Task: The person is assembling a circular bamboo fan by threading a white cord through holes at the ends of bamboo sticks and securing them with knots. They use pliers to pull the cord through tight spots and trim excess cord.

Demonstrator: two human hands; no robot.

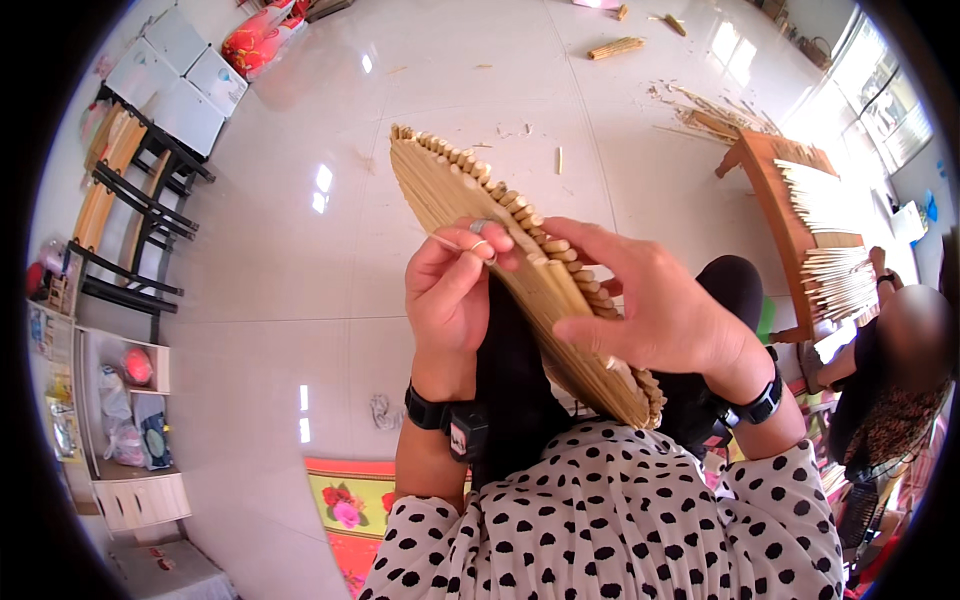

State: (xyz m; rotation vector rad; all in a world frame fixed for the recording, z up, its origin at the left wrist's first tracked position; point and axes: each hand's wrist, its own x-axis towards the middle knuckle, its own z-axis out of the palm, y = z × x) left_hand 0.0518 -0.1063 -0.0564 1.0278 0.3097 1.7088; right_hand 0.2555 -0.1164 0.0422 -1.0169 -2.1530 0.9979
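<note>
A board of pale dry plant stalks [435, 190], laid side by side in layers, stands tilted on edge over my lap. Its cut stalk ends form a rounded, stepped rim facing up and right. My right hand [665, 305] clasps this rim, thumb on the near face and fingers curled over the stalk ends, partly hidden. At the board's left face, my left hand [445, 290] pinches a thin pale cord [490, 257] that loops near the fingertips. A grey band [482, 227] circles one of its fingers. Whether a needle is there cannot be made out.
At the right, a brown wooden table [790, 215] bears rows of stalks [850, 280], with a person [890, 370] beside it. A stalk bundle [615, 48] and scraps [700, 110] lie on the floor. Black-framed chairs [150, 215] and a shelf unit [140, 490] line the left; a flowered mat [345, 475] lies below.
</note>
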